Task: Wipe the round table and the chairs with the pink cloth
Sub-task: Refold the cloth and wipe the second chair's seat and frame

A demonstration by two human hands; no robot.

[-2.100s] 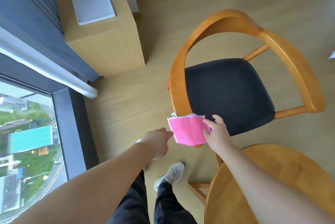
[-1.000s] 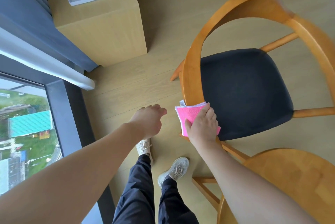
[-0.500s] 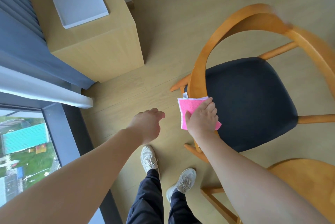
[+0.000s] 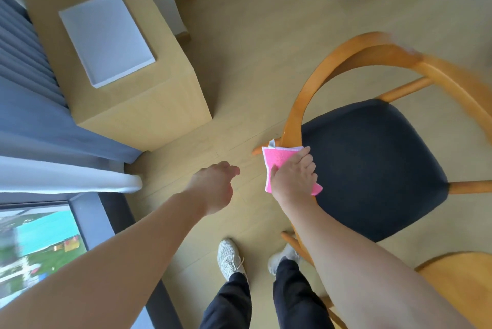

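A wooden chair (image 4: 306, 99) with a curved orange rail and a dark seat (image 4: 372, 163) stands in front of me. My right hand (image 4: 292, 179) grips the folded pink cloth (image 4: 277, 162) around the near left end of the chair's rail. To the left, my left hand (image 4: 213, 186) hovers over the floor with loosely curled fingers and holds nothing. The round table (image 4: 463, 288) shows only as a wooden edge at the bottom right.
A light wooden cabinet (image 4: 138, 105) with a white tray (image 4: 106, 35) on top stands at the left. Grey and white curtains (image 4: 40, 142) and a floor-length window (image 4: 34, 243) run along the left side. My feet (image 4: 229, 256) stand just behind the chair.
My right hand has slid the cloth along the chair's rail away from its near end. The camera has shifted, so the table is nearly out of frame. My left hand stays idle.
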